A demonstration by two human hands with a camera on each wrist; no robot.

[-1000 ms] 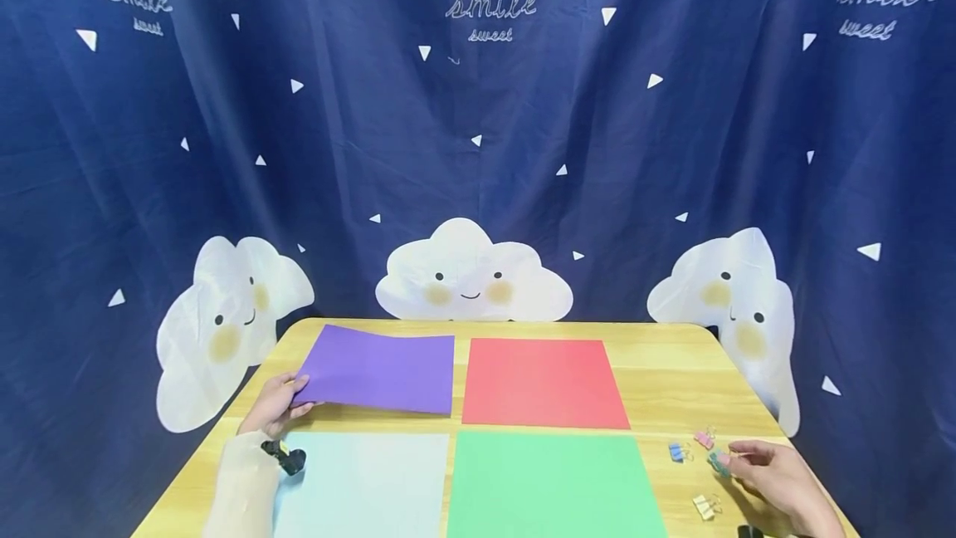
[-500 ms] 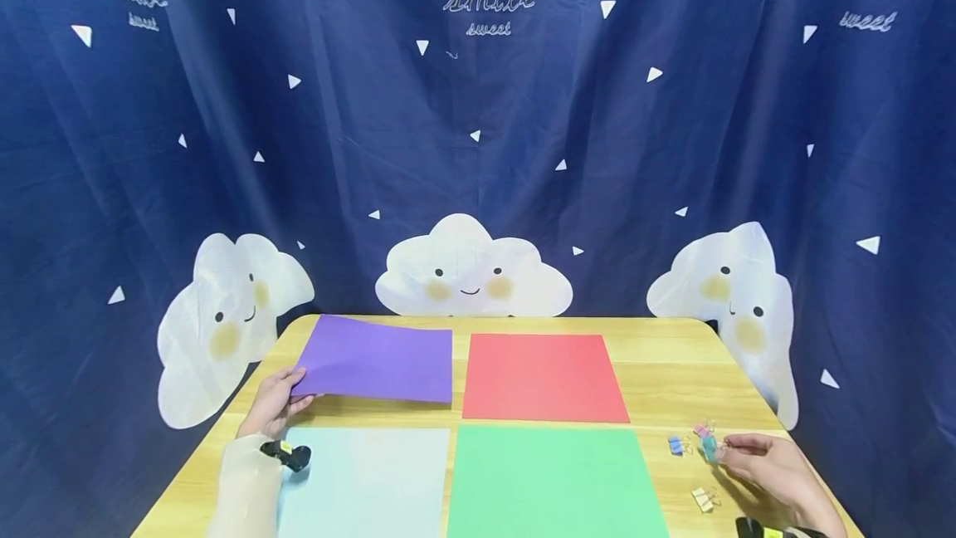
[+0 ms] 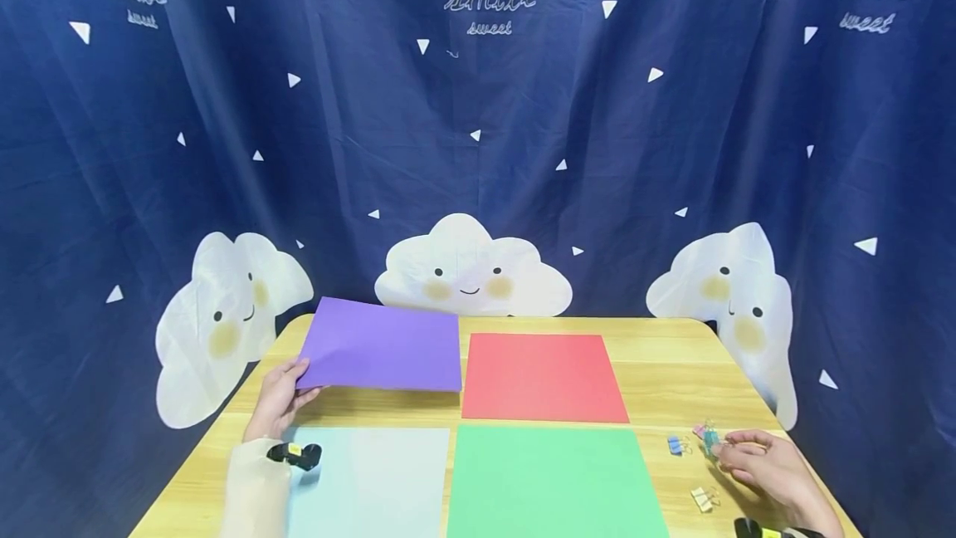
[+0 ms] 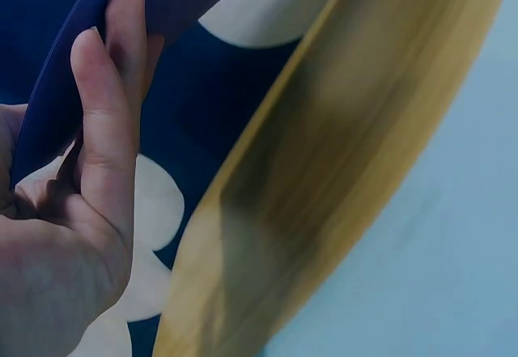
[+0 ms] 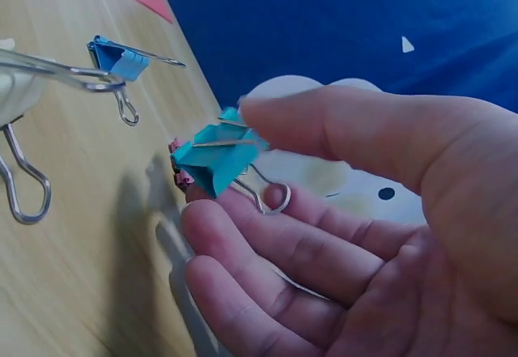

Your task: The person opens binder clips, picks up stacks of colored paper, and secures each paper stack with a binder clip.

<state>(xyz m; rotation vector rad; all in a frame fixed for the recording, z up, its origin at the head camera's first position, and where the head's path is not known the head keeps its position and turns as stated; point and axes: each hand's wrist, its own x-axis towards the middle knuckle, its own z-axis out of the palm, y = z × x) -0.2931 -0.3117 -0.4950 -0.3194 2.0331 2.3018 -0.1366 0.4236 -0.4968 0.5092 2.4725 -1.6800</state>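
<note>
My left hand (image 3: 280, 398) grips the near left corner of a purple sheet (image 3: 384, 347), thumb on top and fingers beneath. The sheet is raised off the table and tilts, its far edge overlapping the curtain in the head view. Over at the right, my right hand (image 3: 769, 467) pinches a teal binder clip (image 5: 217, 156) between thumb and fingers, lifted above the wood. Close by lie a blue binder clip (image 3: 678, 445), a pink binder clip (image 3: 700, 430) partly hidden behind the teal one, and a cream binder clip (image 3: 702, 499).
Flat on the wooden table (image 3: 672, 372) lie a red sheet (image 3: 543, 376), a green sheet (image 3: 556, 480) and a pale blue sheet (image 3: 373, 480). Behind the table's far edge hangs a dark blue curtain (image 3: 523, 173) with cloud prints.
The purple sheet has risen higher in my left hand and shifted slightly right. My right hand has lifted the teal binder clip off the table, bringing it near the pink one.
</note>
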